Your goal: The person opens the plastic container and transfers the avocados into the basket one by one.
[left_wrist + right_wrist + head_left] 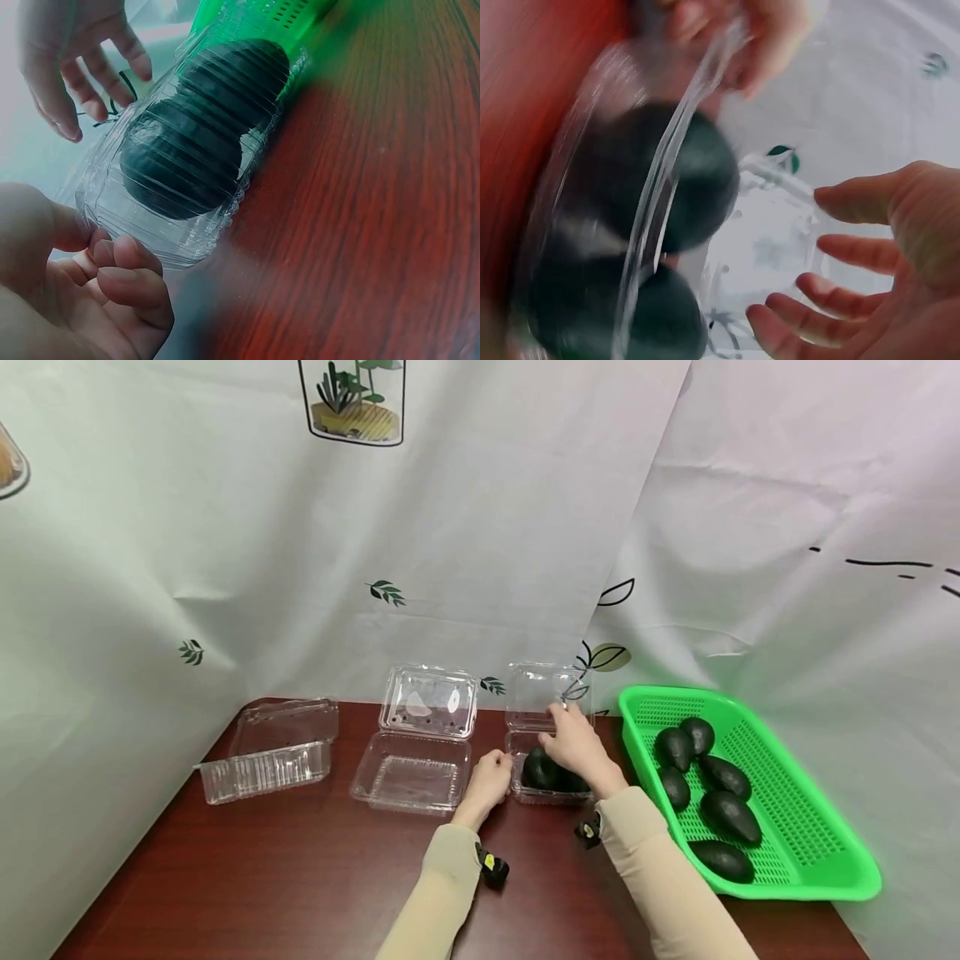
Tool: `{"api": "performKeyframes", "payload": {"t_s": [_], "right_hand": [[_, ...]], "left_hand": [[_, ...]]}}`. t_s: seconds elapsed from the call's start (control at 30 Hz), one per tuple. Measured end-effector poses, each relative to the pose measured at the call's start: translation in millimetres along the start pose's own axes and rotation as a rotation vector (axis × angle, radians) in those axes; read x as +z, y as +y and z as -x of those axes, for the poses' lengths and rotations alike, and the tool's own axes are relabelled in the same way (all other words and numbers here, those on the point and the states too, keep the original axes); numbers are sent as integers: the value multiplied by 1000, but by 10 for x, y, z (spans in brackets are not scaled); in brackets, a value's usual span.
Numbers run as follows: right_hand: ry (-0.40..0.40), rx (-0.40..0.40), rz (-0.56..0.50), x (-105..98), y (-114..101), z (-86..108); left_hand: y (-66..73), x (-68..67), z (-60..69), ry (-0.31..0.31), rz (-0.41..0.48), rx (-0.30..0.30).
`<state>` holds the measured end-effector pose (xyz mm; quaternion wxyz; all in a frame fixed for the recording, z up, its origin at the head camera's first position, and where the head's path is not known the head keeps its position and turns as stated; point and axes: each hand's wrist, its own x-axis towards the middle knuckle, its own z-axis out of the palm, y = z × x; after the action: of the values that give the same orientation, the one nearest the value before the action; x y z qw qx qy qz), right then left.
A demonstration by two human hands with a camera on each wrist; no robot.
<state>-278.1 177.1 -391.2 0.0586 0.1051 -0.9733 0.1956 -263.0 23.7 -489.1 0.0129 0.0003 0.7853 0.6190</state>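
Two dark avocados [180, 161] sit side by side in a clear plastic clamshell container [551, 797], whose lid [542, 693] stands raised at the back. My left hand [491, 778] pinches the near-left edge of that container between thumb and fingers, as the left wrist view shows. Over the container hovers my right hand [579, 745], its fingers spread and relaxed. In the right wrist view nothing lies in the right hand [877, 277], and the avocados [682, 180] show beside it, apart from its fingers.
At the right stands a green plastic basket [817, 810] with several avocados [729, 817] in it. Left of my hands lies another clamshell container [412, 777] with its lid up. A further clear container [266, 772] rests tilted at the far left of the brown table [300, 877].
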Motion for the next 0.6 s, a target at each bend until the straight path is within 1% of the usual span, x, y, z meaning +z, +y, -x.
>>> {"api": "performKeyframes", "payload": {"t_s": [0.1, 0.23, 0.33, 0.43, 0.6], "right_hand": [[-6, 15, -40, 38, -26, 56], [-18, 23, -53, 136, -28, 132], [-22, 50, -64, 221, -29, 174], [-16, 79, -77, 294, -55, 194], [-3, 98, -111, 403, -112, 198]], "left_hand": [[4, -3, -8, 3, -1, -4], [-4, -1, -23, 3, -2, -9], [-6, -5, -29, -6, -1, -13], [-7, -10, -24, -12, -3, -12], [0, 3, -9, -3, -28, 1]]}}
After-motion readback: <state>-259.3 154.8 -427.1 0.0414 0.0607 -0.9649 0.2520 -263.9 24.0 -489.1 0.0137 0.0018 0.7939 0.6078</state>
